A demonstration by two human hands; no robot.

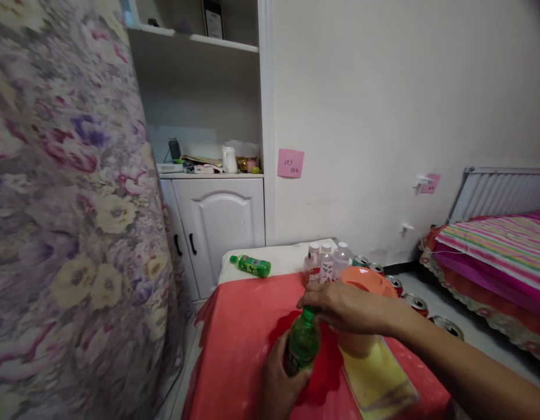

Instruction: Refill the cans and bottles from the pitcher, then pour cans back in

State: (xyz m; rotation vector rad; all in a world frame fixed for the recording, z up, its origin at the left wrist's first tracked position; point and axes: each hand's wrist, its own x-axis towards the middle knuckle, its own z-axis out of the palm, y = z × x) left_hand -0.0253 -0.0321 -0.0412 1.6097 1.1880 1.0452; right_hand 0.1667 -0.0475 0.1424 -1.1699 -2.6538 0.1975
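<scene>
My feed shows cream-covered tabletop (287, 258), coral-red cloth (234, 332) across near part. Green plastic bottle (305, 341) roughly upright above red scalloped dish (328, 376); left hand (282, 376), fingers wrapped round body; right hand (342, 306), fingers pinching green cap (310, 313). From it: matching green bottle (252, 266) lying at eleven o'clock, three clear plastic bottles (326, 267) standing at one. Beyond: white panelled cabinet (228, 216) eleven, floral curtain (77, 204) ten, pink-striped bed (501, 242) two.

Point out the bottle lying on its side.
The green bottle left of the three upright clear bottles; the other green bottle is in the left hand.
</scene>
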